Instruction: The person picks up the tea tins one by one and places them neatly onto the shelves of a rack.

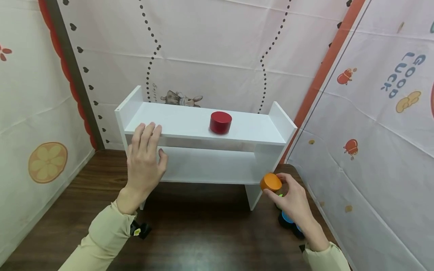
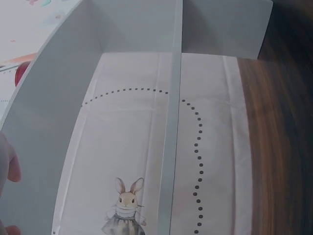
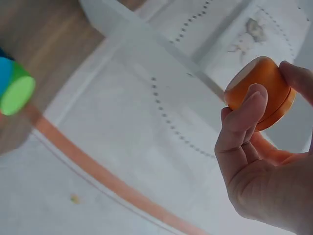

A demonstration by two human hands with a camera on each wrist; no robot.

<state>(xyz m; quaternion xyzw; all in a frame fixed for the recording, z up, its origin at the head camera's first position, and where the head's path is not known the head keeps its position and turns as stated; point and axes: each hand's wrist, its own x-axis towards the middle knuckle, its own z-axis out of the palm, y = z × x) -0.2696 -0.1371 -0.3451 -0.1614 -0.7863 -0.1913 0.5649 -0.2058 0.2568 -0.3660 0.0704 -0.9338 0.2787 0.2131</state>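
In the head view, the right hand [image 1: 293, 197] pinches an orange round canister [image 1: 271, 182] between thumb and fingertips, beside the lower right end of a white shelf unit [image 1: 207, 164]. Gripping the sides leaves the flat top uncovered. The left hand [image 1: 144, 162] holds nothing, its fingers extended over the upper board's front left edge; perhaps it is steadying the unit, though contact cannot be told. A dark red canister [image 1: 220, 122] sits upright on the upper board, its flat base probably keeping it stable. Blue-topped canisters [image 1: 287, 217] stand on the dark wood counter [image 1: 200, 241], partly hidden by the right hand and forearm. The unit's right side panel [image 1: 284, 122] bounds the boards at that end.

In the left wrist view, only fingertips [image 2: 13, 169] show beside the upper board; a rabbit print [image 2: 127, 208] appears on the cloth behind.

In the right wrist view, the orange canister is tilted, with thumb and fingers on opposite sides, likely to balance it; a seam circles one end. A green canister [image 3: 18, 93] lies well apart from it, beside a blue one.
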